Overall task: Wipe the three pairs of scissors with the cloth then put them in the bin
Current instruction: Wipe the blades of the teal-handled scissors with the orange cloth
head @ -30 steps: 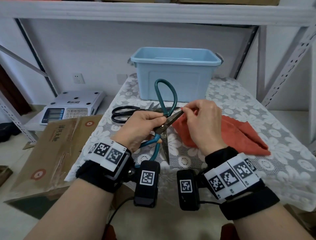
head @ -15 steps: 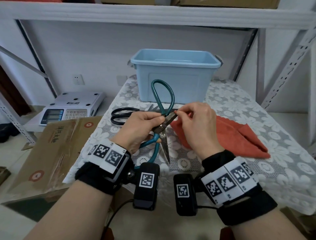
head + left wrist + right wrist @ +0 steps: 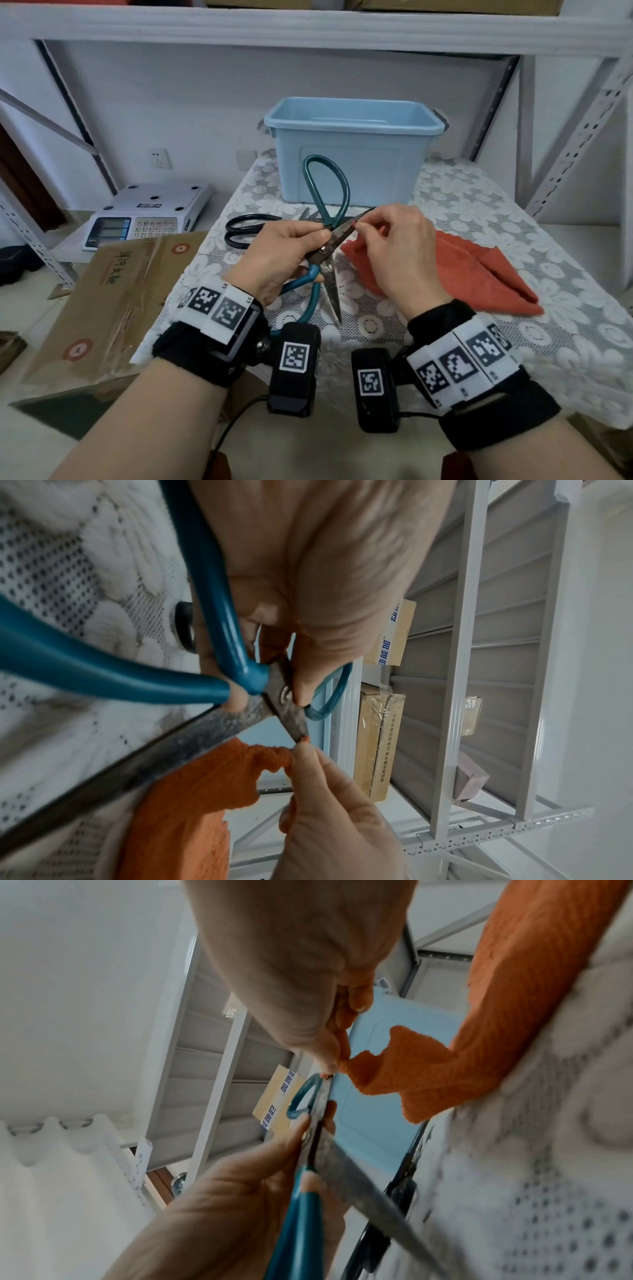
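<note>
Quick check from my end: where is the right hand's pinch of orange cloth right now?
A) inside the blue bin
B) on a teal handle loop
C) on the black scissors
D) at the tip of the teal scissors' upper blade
D: the right hand pinches the orange cloth at the tip of the upper blade of the teal scissors, which the left hand grips near the pivot.

A storeroom or small stockroom is showing here: grey slotted-angle steel racking [image 3: 561, 150] is framing the bench [image 3: 479, 219], taped cardboard cartons [image 3: 377, 739] are sitting on the upper shelves, an electronic price-computing scale [image 3: 144, 216] is resting on a low shelf, and a flattened carton [image 3: 102, 301] is leaning beside the lace-covered bench.
</note>
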